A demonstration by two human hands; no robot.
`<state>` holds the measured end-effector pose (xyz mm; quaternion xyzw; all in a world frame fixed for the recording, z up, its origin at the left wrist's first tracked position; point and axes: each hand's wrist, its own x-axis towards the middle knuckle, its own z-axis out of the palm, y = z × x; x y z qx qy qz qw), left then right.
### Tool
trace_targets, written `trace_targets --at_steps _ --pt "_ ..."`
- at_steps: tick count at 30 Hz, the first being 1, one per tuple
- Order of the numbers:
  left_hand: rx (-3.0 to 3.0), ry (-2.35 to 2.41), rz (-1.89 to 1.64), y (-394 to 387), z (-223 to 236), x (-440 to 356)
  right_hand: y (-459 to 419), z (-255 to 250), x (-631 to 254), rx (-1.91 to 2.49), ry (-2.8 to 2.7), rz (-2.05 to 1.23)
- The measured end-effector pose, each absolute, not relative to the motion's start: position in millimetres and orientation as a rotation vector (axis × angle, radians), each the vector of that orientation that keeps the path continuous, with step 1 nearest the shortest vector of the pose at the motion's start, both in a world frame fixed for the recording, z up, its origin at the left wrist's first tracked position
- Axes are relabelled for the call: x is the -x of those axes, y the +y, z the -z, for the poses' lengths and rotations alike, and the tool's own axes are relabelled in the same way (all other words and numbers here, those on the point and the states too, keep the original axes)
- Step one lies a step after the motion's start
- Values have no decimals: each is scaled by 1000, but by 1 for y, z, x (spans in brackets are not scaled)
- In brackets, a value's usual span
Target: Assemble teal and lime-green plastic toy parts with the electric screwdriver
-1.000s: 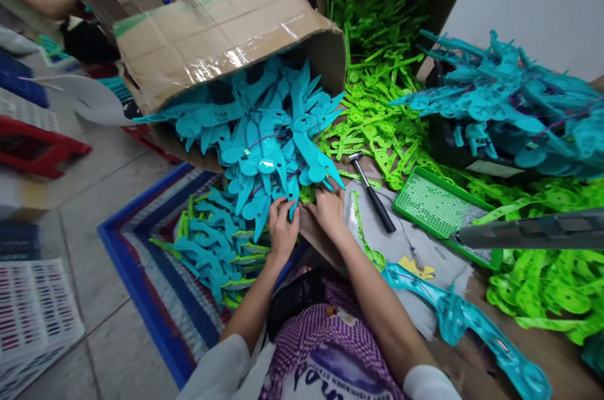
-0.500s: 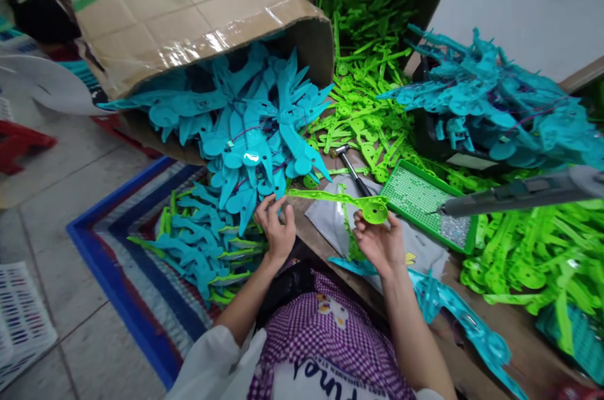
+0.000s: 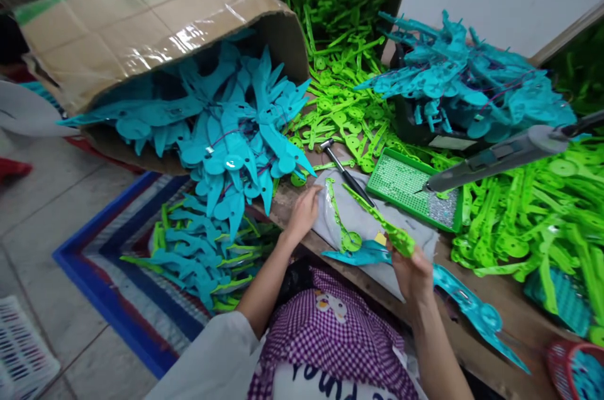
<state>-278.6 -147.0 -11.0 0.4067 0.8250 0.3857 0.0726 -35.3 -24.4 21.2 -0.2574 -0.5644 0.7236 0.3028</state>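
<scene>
My right hand [image 3: 414, 275] grips a long lime-green plastic part [image 3: 389, 227] by its wider, rounded end; its thin end points up and left, over a grey cloth [image 3: 415, 224]. My left hand [image 3: 303, 214] is at the cloth's left edge, fingers stretched out and nothing visible in them. Between my hands, another green part [image 3: 350, 239] lies on the cloth with its round end towards me. Below it on the table edge, partly behind my right hand, is a turquoise plastic piece [image 3: 472, 305]. A small hammer [image 3: 346, 172] lies just beyond the cloth.
A green tray [image 3: 396, 177] holds small silvery pieces, with a grey electric screwdriver [image 3: 495, 158] hanging over it. Turquoise pieces spill from a cardboard box [image 3: 155, 10]. A black bin [image 3: 410, 117] holds more. Green parts [image 3: 514, 224] heap at right; a red basket [image 3: 559, 362] stands nearby.
My left hand has come off the green part's thin end and moved right to the cloth. My right hand has moved right and down with the part, now tilted. The view has shifted.
</scene>
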Motion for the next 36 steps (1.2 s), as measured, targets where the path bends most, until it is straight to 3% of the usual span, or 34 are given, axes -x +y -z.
trace_targets --at_steps 5,9,16,36 --pt "-1200 2606 -1047 -131 23 297 -32 -20 36 400 -2337 -1258" --pt "-1141 2607 -1139 -136 15 293 -37 -22 58 164 -2645 -972" --pt "-1497 2353 -1173 -146 12 273 -29 -26 71 174 -2807 -922" --pt "-1523 2462 -922 -138 12 275 -14 -18 66 185 -2972 -672"
